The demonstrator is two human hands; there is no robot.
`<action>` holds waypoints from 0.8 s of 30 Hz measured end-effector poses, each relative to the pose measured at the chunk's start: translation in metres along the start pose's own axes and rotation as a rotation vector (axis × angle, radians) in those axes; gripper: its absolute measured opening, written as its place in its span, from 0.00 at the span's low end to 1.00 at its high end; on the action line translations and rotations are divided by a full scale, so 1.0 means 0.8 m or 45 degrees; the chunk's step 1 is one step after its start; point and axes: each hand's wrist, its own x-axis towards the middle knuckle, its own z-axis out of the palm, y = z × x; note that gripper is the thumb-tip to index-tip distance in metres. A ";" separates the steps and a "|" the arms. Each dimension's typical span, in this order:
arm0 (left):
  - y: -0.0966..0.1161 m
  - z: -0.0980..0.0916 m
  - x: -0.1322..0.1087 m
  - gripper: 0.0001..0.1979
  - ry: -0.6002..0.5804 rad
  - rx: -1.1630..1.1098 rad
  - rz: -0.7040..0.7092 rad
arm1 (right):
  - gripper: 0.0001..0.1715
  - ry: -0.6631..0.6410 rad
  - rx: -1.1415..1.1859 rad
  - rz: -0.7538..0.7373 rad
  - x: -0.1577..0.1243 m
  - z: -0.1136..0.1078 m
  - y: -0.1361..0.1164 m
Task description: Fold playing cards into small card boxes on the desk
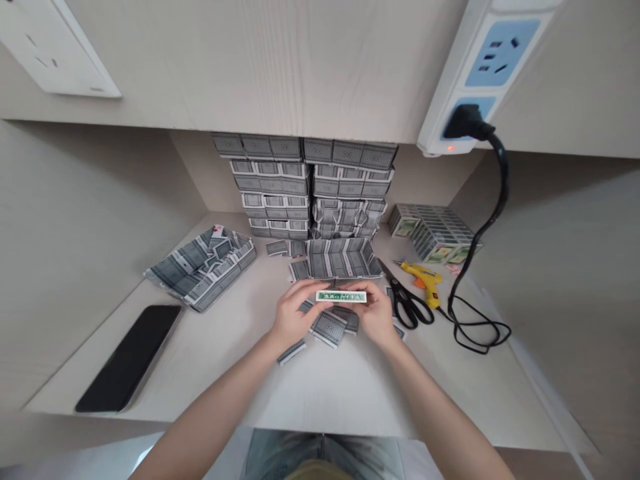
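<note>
A small white-edged playing card box (341, 296) with a green printed side is held level above the desk. My left hand (296, 311) pinches its left end, and my right hand (374, 312) grips the right end. Below my hands lie several folded grey-patterned card pieces (328, 328), partly covered by my fingers. Just beyond the hands stands an open tray made of folded cards (344, 259). Whether the held box contains anything cannot be seen.
Stacked card-built boxes (273, 181) rise at the back. At left are a card tray (203, 268) with loose folded pieces and a black phone (129, 359). Scissors (409, 305), a yellow glue gun (424, 280) with its cord, and stacked card boxes (437, 230) are at right.
</note>
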 end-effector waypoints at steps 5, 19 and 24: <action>0.002 -0.003 0.003 0.06 0.008 -0.032 0.069 | 0.09 0.015 -0.026 -0.129 0.003 -0.004 0.005; 0.005 -0.002 0.007 0.04 0.111 0.014 -0.013 | 0.11 0.036 -0.061 -0.082 0.001 -0.002 0.016; 0.003 0.000 0.006 0.03 0.172 0.008 -0.023 | 0.13 0.056 -0.046 -0.017 0.000 0.003 0.013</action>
